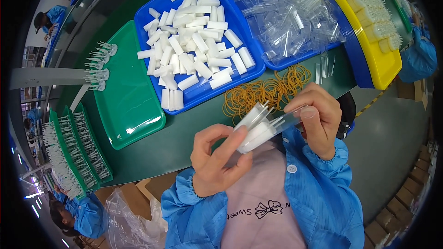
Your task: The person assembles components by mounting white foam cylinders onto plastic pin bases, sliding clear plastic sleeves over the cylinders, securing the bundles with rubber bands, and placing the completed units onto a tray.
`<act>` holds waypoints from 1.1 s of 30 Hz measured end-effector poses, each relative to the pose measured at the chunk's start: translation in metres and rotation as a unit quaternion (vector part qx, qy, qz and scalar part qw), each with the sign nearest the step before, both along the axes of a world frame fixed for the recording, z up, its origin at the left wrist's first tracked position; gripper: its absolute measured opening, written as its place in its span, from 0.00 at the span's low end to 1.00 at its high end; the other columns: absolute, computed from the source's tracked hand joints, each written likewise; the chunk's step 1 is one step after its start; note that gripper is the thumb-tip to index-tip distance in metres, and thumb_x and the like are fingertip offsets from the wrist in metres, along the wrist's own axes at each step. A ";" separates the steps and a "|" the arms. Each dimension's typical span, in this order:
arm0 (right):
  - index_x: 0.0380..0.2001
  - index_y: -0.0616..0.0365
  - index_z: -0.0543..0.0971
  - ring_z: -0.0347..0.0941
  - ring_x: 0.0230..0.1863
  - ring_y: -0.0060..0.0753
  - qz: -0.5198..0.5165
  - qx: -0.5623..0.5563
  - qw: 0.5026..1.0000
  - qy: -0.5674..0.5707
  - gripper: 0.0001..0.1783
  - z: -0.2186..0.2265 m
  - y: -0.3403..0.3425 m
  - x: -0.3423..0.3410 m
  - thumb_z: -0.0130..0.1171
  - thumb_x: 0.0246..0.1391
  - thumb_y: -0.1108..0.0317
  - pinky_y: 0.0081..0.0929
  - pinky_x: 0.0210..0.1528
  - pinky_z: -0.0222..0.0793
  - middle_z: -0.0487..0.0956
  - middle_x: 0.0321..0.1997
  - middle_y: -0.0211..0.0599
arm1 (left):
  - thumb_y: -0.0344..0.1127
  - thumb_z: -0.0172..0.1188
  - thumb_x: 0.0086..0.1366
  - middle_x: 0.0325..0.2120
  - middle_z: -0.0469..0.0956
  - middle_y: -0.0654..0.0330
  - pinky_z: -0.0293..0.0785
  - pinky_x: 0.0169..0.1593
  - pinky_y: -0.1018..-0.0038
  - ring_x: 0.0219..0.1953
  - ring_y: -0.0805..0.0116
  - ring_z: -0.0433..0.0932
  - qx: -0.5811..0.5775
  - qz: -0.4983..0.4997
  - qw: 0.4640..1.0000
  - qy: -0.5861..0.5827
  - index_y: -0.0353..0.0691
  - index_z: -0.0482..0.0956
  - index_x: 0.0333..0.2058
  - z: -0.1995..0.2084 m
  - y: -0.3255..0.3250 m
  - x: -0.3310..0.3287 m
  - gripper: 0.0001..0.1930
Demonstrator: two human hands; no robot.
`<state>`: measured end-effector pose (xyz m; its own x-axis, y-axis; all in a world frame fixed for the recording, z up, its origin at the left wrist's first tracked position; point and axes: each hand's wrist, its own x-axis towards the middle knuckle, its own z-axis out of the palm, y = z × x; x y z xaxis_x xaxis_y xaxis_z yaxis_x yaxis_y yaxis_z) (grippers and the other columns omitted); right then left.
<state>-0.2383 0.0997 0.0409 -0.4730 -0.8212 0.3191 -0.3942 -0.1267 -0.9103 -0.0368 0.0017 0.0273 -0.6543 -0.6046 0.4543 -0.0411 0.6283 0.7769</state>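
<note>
Before the wearer's chest, in the head view, both hands are occupied with the same small bundle. The left hand [219, 161] holds white pieces [257, 137] between thumb and fingers, thin pins jutting from their upper right ends. The right hand [319, 122] pinches a clear sleeve [290, 119] between thumb and fingers, close to those pins; whether it already encloses any of them cannot be told.

Just beyond the hands, a tangle of rubber bands [258, 93] lies on the table [147, 160]. Behind it, a blue tray [257, 68] carries a heap of white blocks [198, 41], three standing side by side at its near left corner. Right of that, a second blue tray [278, 66] is piled with clear parts [288, 18], and a few similar strips [325, 67] lie on the table just beside it. Farther right, a yellow tray [390, 69] holds bundles of bristly white pins [369, 7].

On the left, a green tray [122, 103] sits beside the blocks' tray. Nearer the lower left, green racks [70, 154] carry rows of pins. Co-workers in blue appear at both sides.
</note>
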 end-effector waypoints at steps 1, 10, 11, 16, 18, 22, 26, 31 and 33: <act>0.27 0.64 0.80 0.68 0.24 0.28 0.000 -0.001 1.000 0.000 0.11 0.001 0.001 0.000 0.56 0.56 0.67 0.23 0.27 0.60 0.75 0.24 0.37 | 0.25 0.68 0.43 0.41 0.69 0.52 0.75 0.39 0.72 0.39 0.63 0.74 0.001 -0.006 1.000 -0.030 0.38 0.78 0.48 0.001 0.002 0.002 0.28; 0.28 0.63 0.80 0.68 0.23 0.28 -0.003 -0.004 1.000 0.021 0.11 0.010 0.007 0.000 0.57 0.55 0.65 0.23 0.25 0.60 0.74 0.23 0.37 | 0.28 0.67 0.37 0.35 0.72 0.56 0.76 0.32 0.74 0.33 0.64 0.75 -0.085 0.040 0.993 -0.069 0.47 0.84 0.42 0.012 0.003 -0.004 0.26; 0.28 0.63 0.80 0.68 0.23 0.29 -0.007 -0.005 0.999 0.031 0.11 0.011 0.007 0.000 0.57 0.55 0.65 0.23 0.25 0.60 0.74 0.23 0.37 | 0.28 0.67 0.37 0.35 0.72 0.56 0.76 0.32 0.74 0.33 0.64 0.75 -0.094 0.037 0.993 -0.068 0.47 0.84 0.42 0.013 0.003 -0.005 0.26; 0.29 0.63 0.80 0.69 0.22 0.28 -0.006 -0.015 0.999 0.035 0.08 0.012 0.006 0.000 0.57 0.53 0.68 0.22 0.24 0.61 0.75 0.23 0.37 | 0.25 0.66 0.39 0.38 0.70 0.55 0.75 0.37 0.72 0.37 0.63 0.74 -0.061 -0.021 0.995 -0.076 0.47 0.83 0.44 0.013 0.001 -0.003 0.27; 0.30 0.64 0.80 0.70 0.21 0.27 0.004 0.024 1.000 -0.007 0.06 0.017 0.007 0.003 0.57 0.52 0.72 0.22 0.23 0.62 0.77 0.24 0.38 | 0.27 0.66 0.38 0.35 0.72 0.56 0.76 0.32 0.74 0.33 0.64 0.75 -0.069 -0.020 0.995 -0.062 0.47 0.84 0.42 0.013 0.001 -0.005 0.26; 0.31 0.65 0.80 0.72 0.20 0.24 0.000 0.013 0.999 -0.052 0.06 0.011 0.006 0.005 0.57 0.53 0.73 0.20 0.22 0.64 0.78 0.25 0.38 | 0.26 0.66 0.38 0.36 0.72 0.56 0.75 0.33 0.74 0.34 0.64 0.75 -0.044 -0.028 0.996 -0.068 0.47 0.84 0.43 0.013 0.002 -0.007 0.26; 0.32 0.65 0.80 0.72 0.18 0.19 0.013 0.004 0.991 -0.130 0.08 0.006 0.004 0.008 0.55 0.56 0.71 0.17 0.20 0.65 0.79 0.25 0.36 | 0.25 0.64 0.42 0.40 0.68 0.53 0.73 0.40 0.72 0.39 0.63 0.72 0.005 -0.040 0.996 -0.075 0.40 0.82 0.44 0.012 0.003 -0.001 0.24; 0.33 0.65 0.81 0.73 0.21 0.21 0.049 0.025 0.979 -0.197 0.08 0.006 0.006 0.002 0.55 0.57 0.71 0.18 0.23 0.66 0.79 0.27 0.37 | 0.24 0.67 0.42 0.40 0.69 0.54 0.76 0.40 0.74 0.37 0.65 0.73 0.065 -0.045 0.997 -0.017 0.40 0.82 0.44 0.006 0.001 -0.004 0.24; 0.34 0.64 0.80 0.74 0.28 0.25 0.051 -0.002 0.997 -0.057 0.08 0.005 0.005 -0.003 0.56 0.56 0.70 0.21 0.29 0.68 0.79 0.29 0.39 | 0.24 0.67 0.43 0.40 0.68 0.54 0.76 0.40 0.73 0.38 0.65 0.73 0.069 -0.055 0.996 -0.010 0.38 0.82 0.44 0.005 0.000 -0.002 0.24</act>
<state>-0.2413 0.1050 0.0457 -0.4199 -0.8659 0.2719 -0.2729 -0.1653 -0.9478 -0.0393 0.0020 0.0318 -0.7279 -0.5845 0.3585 0.0063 0.5171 0.8559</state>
